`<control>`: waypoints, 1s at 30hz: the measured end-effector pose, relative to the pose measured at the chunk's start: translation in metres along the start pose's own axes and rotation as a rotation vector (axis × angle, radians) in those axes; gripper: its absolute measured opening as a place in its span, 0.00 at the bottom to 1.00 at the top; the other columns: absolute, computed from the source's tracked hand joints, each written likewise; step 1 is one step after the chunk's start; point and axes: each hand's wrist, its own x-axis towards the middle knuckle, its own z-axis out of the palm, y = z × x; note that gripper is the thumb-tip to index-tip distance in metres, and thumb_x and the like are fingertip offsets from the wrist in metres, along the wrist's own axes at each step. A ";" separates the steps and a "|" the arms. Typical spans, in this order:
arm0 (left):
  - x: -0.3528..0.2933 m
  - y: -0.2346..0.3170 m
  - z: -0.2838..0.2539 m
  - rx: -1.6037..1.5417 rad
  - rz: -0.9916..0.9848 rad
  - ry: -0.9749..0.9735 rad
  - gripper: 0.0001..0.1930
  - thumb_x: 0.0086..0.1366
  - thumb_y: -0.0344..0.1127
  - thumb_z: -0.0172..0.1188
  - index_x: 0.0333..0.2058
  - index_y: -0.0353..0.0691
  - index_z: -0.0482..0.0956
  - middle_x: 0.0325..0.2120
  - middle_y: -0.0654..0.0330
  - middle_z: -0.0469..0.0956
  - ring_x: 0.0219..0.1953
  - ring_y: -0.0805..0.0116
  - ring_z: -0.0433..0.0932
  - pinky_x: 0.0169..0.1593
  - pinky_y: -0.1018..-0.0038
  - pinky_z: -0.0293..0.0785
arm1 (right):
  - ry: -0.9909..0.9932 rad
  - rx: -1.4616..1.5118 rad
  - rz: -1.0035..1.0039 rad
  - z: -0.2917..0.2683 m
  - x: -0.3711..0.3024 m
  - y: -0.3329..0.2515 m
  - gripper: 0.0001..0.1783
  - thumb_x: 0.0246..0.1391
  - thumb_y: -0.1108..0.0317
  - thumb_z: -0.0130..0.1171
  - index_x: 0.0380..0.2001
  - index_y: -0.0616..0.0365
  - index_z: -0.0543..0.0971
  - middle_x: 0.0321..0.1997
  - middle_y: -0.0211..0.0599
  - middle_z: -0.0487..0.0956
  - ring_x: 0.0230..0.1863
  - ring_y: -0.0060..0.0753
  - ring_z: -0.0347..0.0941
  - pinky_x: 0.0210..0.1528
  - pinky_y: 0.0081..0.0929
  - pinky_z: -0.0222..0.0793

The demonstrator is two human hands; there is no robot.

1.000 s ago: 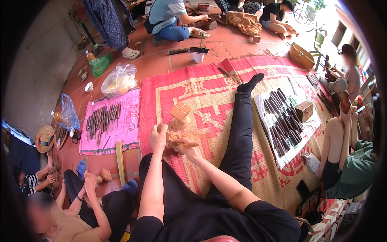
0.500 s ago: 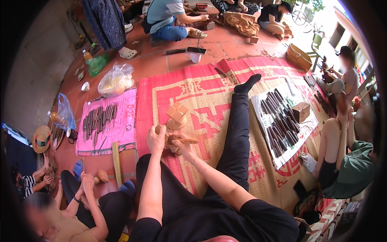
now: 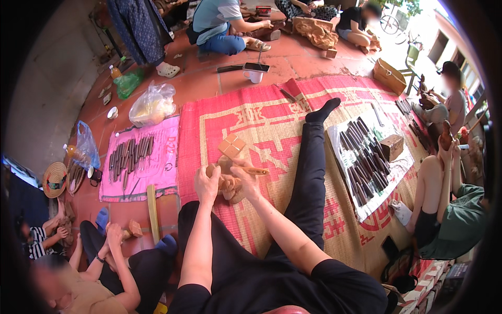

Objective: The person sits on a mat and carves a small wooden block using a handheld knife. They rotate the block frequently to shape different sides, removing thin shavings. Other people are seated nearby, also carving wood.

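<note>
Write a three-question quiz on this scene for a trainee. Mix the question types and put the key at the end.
1. Multiple choice: from which of the camera wearer's hands does a wooden handle jut out?
A) left hand
B) right hand
C) neither

2. True or false: the white mug stands on the red tiled floor, off the patterned mat.

3. Fill in the blank: on the wearer's left, a row of dark tools lies on a ____ sheet.

Key:
1. B
2. True
3. pink
</note>
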 end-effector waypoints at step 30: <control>0.003 -0.024 -0.003 -0.144 -0.095 -0.012 0.25 0.59 0.53 0.60 0.40 0.33 0.77 0.36 0.44 0.78 0.42 0.45 0.77 0.47 0.56 0.71 | -0.153 -0.605 0.073 -0.032 -0.015 0.011 0.17 0.54 0.69 0.60 0.47 0.62 0.76 0.38 0.32 0.79 0.36 0.23 0.73 0.40 0.24 0.70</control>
